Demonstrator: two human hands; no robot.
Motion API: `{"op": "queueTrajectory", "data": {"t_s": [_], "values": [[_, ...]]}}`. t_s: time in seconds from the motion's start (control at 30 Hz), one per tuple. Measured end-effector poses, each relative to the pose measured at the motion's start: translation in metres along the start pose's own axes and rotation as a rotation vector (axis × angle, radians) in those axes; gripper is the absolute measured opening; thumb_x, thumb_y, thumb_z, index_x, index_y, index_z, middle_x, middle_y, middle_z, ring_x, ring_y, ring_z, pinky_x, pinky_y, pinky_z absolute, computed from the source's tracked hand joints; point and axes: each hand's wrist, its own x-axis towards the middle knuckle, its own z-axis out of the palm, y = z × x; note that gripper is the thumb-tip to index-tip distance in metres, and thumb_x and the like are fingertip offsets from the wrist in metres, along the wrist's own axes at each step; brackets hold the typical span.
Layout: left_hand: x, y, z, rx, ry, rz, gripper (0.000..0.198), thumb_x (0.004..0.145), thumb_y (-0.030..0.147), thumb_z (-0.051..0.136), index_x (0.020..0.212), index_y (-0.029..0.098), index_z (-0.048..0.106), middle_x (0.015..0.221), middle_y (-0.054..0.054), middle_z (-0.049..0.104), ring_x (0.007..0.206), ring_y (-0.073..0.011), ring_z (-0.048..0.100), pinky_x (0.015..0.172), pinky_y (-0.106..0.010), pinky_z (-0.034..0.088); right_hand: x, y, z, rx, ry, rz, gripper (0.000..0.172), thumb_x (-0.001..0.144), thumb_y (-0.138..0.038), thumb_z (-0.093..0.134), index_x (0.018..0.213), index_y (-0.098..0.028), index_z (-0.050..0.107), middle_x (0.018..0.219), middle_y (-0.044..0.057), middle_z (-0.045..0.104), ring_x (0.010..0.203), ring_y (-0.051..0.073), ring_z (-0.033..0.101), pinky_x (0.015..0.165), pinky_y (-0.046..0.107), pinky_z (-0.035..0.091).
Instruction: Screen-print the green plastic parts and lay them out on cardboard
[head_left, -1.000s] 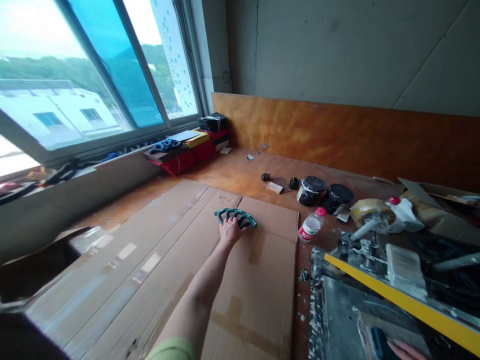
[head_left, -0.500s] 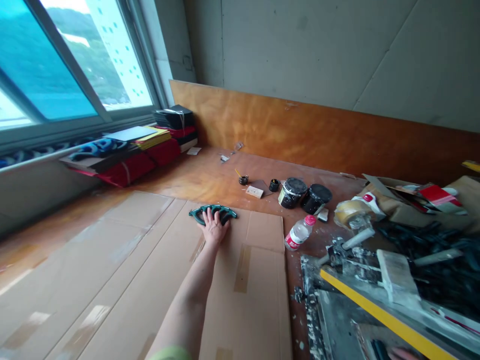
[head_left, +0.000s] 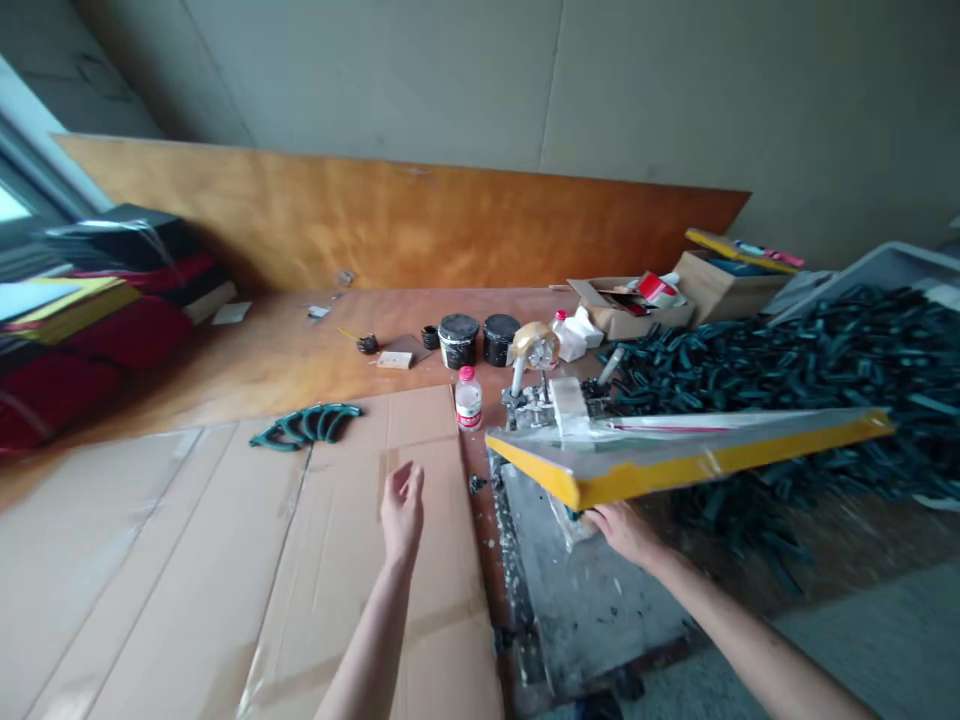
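My left hand (head_left: 403,512) is above the cardboard sheet (head_left: 360,570), holding nothing, with thumb and fingers apart. Dark green curved plastic pieces (head_left: 307,425) lie side by side on the cardboard, beyond and left of that hand. My right hand (head_left: 621,532) reaches beneath the raised yellow-edged screen frame (head_left: 690,475), over a paint-spotted grey base plate (head_left: 592,605). Its fingers are bent at a bit of clear film, with a dark green speck at the tips; the frame edge covers most of what they grip.
A bottle with a red cap (head_left: 469,400) stands by the cardboard's corner. Behind it are two black tubs (head_left: 459,342). A large heap of dark green pieces (head_left: 750,350) spreads at the right, before a grey bin (head_left: 885,265). Red and yellow stacks (head_left: 112,330) sit at left.
My left hand has let go of the green pieces and drawn back toward the right. The view has swung right, bringing my right hand under the frame and the heap into sight.
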Motion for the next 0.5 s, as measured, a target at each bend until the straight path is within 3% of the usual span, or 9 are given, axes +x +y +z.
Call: {"op": "queueTrajectory", "data": {"t_s": [0.1, 0.2, 0.27, 0.33, 0.43, 0.5], "values": [[-0.047, 0.062, 0.03, -0.24, -0.092, 0.036, 0.039, 0.079, 0.053, 0.061, 0.094, 0.018, 0.061, 0.087, -0.005, 0.068, 0.085, -0.0179, 0.065, 0.084, -0.034, 0.051, 0.007, 0.007, 0.001, 0.05, -0.045, -0.167, 0.043, 0.089, -0.023, 0.055, 0.132, -0.024, 0.054, 0.132, 0.009, 0.059, 0.122, 0.023, 0.053, 0.105, 0.045, 0.041], [-0.082, 0.121, 0.054, -0.37, -0.13, 0.075, 0.037, 0.081, 0.055, 0.058, 0.073, 0.019, 0.054, 0.059, 0.003, 0.056, 0.057, -0.0106, 0.054, 0.064, -0.025, 0.051, 0.016, 0.015, 0.006, 0.072, -0.129, -0.367, 0.062, 0.087, -0.031, 0.061, 0.145, -0.022, 0.038, 0.149, 0.01, 0.041, 0.139, 0.025, 0.034, 0.114, 0.05, 0.027], [-0.098, 0.15, 0.066, -0.425, -0.137, 0.094, 0.041, 0.083, 0.057, 0.054, 0.066, 0.02, 0.049, 0.053, 0.004, 0.05, 0.049, -0.009, 0.047, 0.056, -0.023, 0.049, 0.019, 0.019, 0.009, 0.094, -0.173, -0.47, 0.068, 0.086, -0.036, 0.063, 0.147, -0.02, 0.036, 0.152, 0.011, 0.035, 0.142, 0.025, 0.029, 0.116, 0.05, 0.022], [-0.11, 0.169, 0.074, -0.462, -0.118, 0.099, 0.043, 0.084, 0.058, 0.05, 0.064, 0.02, 0.05, 0.051, 0.004, 0.049, 0.047, -0.0093, 0.045, 0.053, -0.023, 0.048, 0.02, 0.023, 0.008, 0.131, -0.191, -0.571, 0.067, 0.085, -0.039, 0.064, 0.144, -0.018, 0.04, 0.15, 0.013, 0.038, 0.141, 0.026, 0.03, 0.117, 0.051, 0.02], [-0.121, 0.18, 0.077, -0.446, -0.073, 0.057, 0.041, 0.082, 0.056, 0.051, 0.067, 0.018, 0.056, 0.051, 0.003, 0.05, 0.049, -0.0101, 0.047, 0.052, -0.023, 0.049, 0.014, 0.034, -0.001, 0.233, -0.219, -0.774, 0.049, 0.087, -0.04, 0.062, 0.132, -0.021, 0.056, 0.137, 0.009, 0.056, 0.134, 0.023, 0.043, 0.116, 0.049, 0.023], [-0.129, 0.177, 0.071, -0.411, -0.08, 0.023, 0.037, 0.079, 0.053, 0.055, 0.078, 0.017, 0.063, 0.057, 0.002, 0.055, 0.056, -0.0118, 0.054, 0.056, -0.025, 0.051, 0.011, 0.05, -0.011, 0.3, -0.173, -0.74, 0.035, 0.087, -0.038, 0.062, 0.119, -0.027, 0.065, 0.124, 0.002, 0.066, 0.123, 0.02, 0.055, 0.112, 0.042, 0.033]]}}
